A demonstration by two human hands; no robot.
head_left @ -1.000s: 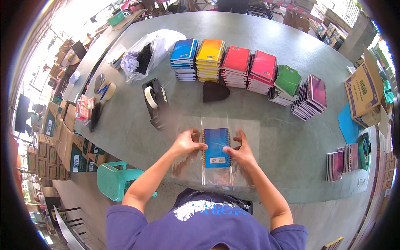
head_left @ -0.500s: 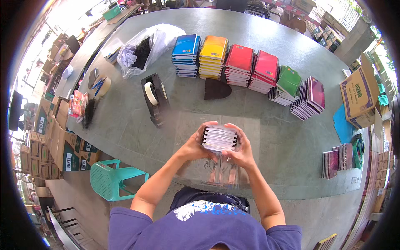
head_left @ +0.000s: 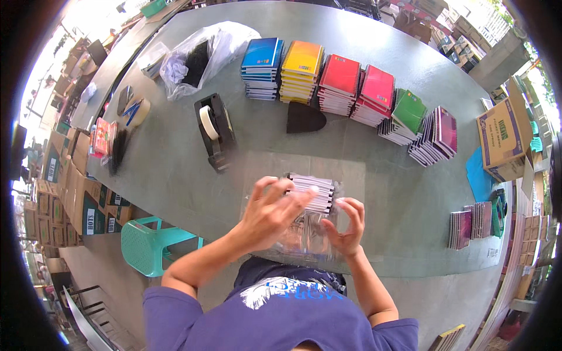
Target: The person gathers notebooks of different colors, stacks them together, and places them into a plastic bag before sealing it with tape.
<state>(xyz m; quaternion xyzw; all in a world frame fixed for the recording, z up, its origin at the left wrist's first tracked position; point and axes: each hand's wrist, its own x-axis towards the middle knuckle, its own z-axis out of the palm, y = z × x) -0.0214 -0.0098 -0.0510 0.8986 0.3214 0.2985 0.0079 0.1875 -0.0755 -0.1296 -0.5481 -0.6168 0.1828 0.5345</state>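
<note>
A small stack of spiral-bound notebooks (head_left: 316,202) stands in front of me, pale page edges up and black bindings along its sides. Clear plastic (head_left: 293,240), seemingly a bag, spreads on the near side of the stack. My left hand (head_left: 263,215) is open, its slightly blurred fingers stretched across the stack's near left part; whether they touch it I cannot tell. To the right of the stack, my right hand (head_left: 346,227) is open with fingers apart and curved, gripping nothing.
Stacks of blue (head_left: 260,54), yellow (head_left: 302,57), red, green (head_left: 410,111) and purple notebooks (head_left: 446,126) curve across the table's far side. A black tape dispenser (head_left: 218,131) and dark rounded pad (head_left: 305,119) lie nearer. An open carton (head_left: 504,131) is right; a green stool (head_left: 143,245) stands left.
Both hands have let go of the notebook stack they were clasping. The left hand has moved over its near left part, and the right hand has drawn slightly down and away.
</note>
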